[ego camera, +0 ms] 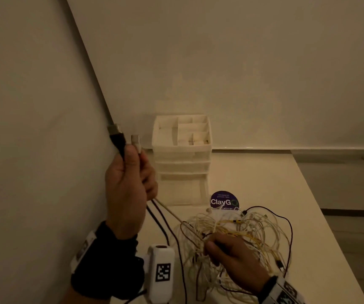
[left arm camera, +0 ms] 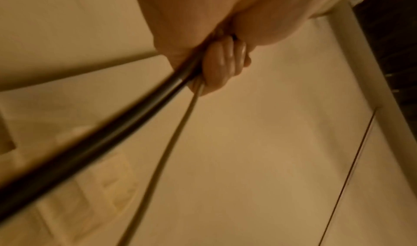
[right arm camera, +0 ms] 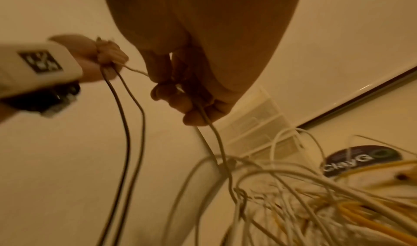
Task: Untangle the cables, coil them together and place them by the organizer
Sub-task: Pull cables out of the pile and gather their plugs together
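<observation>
Loosely heaped, the cables lie tangled on the counter near the organizer. The right hand pinches strands in the heap; the raised left hand grips a black plug and a white plug.

right hand at centre, fingers curled round pale cables dropping toward 5 o'clock into tangled cables, white and yellow; left hand at 9 o'clock grips dark cable plus a pale one, both hanging toward 7 o'clock; organizer at 3 o'clock; round dark sticker at 4 o'clock, blurred
</observation>
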